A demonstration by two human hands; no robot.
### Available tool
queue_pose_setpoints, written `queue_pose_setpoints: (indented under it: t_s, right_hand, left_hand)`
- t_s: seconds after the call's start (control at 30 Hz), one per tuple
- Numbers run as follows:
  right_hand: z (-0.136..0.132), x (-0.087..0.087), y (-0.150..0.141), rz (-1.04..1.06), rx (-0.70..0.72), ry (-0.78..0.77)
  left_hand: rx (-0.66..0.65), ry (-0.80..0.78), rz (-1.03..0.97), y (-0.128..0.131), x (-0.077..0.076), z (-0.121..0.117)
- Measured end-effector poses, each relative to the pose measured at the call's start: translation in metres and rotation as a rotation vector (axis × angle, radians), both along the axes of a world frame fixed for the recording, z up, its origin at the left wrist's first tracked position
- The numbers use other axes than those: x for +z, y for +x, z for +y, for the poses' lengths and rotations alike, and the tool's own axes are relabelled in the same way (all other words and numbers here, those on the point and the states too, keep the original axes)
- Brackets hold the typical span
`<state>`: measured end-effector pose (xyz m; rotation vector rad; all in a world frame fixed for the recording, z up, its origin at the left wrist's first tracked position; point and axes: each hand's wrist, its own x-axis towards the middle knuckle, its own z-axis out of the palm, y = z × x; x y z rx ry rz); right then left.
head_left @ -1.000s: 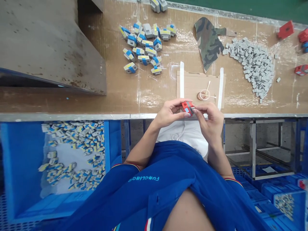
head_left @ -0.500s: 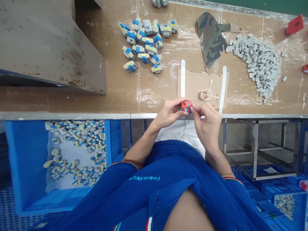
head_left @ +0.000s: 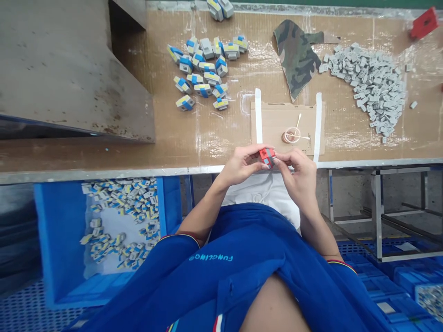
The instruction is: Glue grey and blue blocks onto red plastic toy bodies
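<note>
Both my hands meet over the bench's front edge, holding a small red and grey plastic block (head_left: 267,157) between their fingertips. My left hand (head_left: 241,165) grips it from the left, and my right hand (head_left: 298,175) pinches it from the right. Just beyond them lies a cardboard sheet (head_left: 270,123) taped down with white strips. On it sits a small ring of clear tape (head_left: 292,135) with thin sticks across it. Neither hand touches the sheet. The fingers hide part of the block.
Blue, yellow and grey parts (head_left: 200,69) lie in a loose cluster on the brown bench (head_left: 86,154). Small grey pieces (head_left: 372,87) form a heap beside a camouflage cloth (head_left: 296,55). Below left, a blue bin (head_left: 62,230) holds several parts. A metal sheet (head_left: 58,69) covers the bench's left.
The view has shifted slightly, moving the bench contents in frame. My hands stay together on the block, which has turned a little between my fingers.
</note>
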<state>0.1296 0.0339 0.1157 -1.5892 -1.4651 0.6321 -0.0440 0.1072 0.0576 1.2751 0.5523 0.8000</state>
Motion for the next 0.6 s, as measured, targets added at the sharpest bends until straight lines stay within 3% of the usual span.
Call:
queue_pose_setpoints:
  t_s: [0.13,0.37,0.6]
  right_hand:
    - [0.000,-0.004,0.010,0.079,0.003,-0.037]
    - [0.006,0.001,0.029,0.076,0.185,-0.078]
    - [0.007,0.007,0.021,-0.009,0.196,-0.083]
  left_hand:
    - [-0.014,0.071,0.064,-0.001,0.002,0.000]
    - [-0.058,0.216,0.154,-0.001,0.008,-0.002]
    - [-0.106,0.316,0.238,-0.004,0.013,0.001]
